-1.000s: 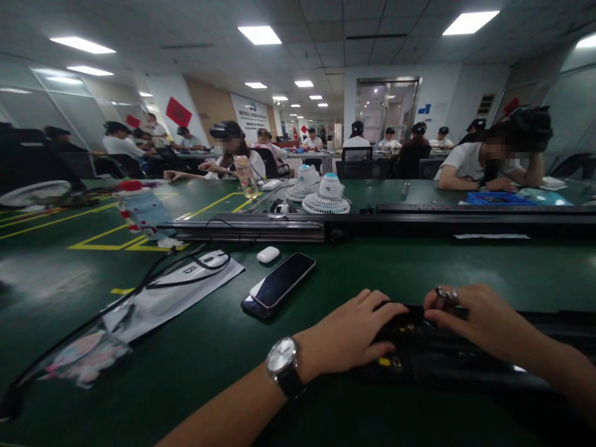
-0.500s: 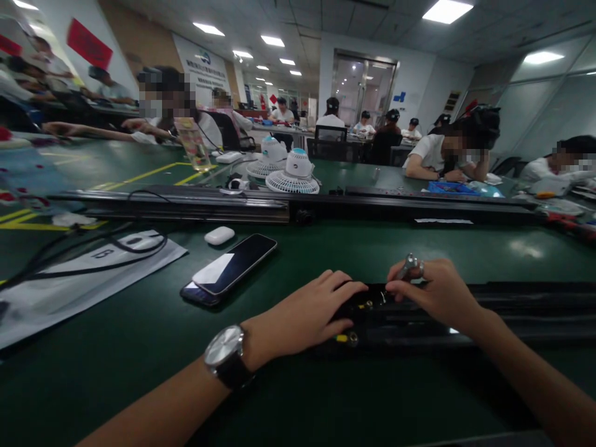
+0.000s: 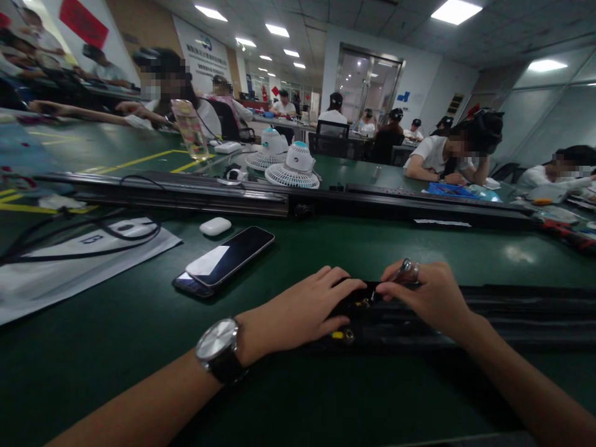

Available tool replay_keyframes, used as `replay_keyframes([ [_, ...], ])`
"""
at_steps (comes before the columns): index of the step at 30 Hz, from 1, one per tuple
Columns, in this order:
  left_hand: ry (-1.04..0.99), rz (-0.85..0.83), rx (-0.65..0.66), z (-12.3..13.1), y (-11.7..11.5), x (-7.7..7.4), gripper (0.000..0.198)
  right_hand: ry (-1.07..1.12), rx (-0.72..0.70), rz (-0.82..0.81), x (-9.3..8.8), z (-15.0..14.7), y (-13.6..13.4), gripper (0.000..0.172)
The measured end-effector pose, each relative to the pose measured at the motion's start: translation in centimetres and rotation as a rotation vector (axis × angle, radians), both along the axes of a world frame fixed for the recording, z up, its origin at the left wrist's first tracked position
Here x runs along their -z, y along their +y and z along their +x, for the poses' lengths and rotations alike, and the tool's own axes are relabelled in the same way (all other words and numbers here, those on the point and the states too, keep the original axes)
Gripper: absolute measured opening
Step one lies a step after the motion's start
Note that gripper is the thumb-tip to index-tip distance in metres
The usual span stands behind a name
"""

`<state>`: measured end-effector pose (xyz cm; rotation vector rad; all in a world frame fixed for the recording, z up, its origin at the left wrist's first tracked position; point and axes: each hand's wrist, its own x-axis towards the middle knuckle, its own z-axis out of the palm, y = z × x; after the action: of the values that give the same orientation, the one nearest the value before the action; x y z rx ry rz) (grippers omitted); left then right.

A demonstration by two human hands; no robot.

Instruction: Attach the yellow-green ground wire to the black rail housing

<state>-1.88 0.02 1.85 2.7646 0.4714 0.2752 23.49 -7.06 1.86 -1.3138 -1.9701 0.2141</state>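
My left hand (image 3: 305,307), wearing a wristwatch (image 3: 218,340), grips the end of a long black bar (image 3: 521,316) on the green table, index finger and thumb apart on it. Beside those fingertips, a yellow-sleeved ring terminal (image 3: 342,336) and a second yellow-marked metal fitting (image 3: 362,303) show on the bar. My right hand (image 3: 426,295) is closed around a small silver metal tool (image 3: 404,269) whose rounded end sticks up above the fingers. Its working end is hidden by the fingertips, near a small shiny metal part at the bar's end.
Two stacked phones (image 3: 233,254) and a white earbud case (image 3: 215,226) lie left of my hands. Further left are a white bag (image 3: 93,261) and black cable. Long black rails (image 3: 419,208) cross the table behind, with white fans (image 3: 293,167) beyond. Other people sit around.
The view has shifted slightly. My right hand has moved a little left, and the silver tool now leans over more. My left hand keeps its place on the bar.
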Motion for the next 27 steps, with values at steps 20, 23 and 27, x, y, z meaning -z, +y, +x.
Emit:
replay_keyframes([
  [20,-0.044,-0.06,0.026,-0.01,-0.09,-0.1,0.061,-0.052,0.004,-0.003,0.06,-0.28,-0.21,0.014],
  [23,-0.034,-0.093,0.016,-0.01,-0.12,-0.21,0.073,-0.054,0.003,0.021,0.0,-0.27,-0.24,0.015],
  [27,-0.051,-0.13,0.017,-0.08,-0.02,-0.29,0.078,-0.056,0.014,0.04,-0.12,-0.26,-0.28,0.02],
])
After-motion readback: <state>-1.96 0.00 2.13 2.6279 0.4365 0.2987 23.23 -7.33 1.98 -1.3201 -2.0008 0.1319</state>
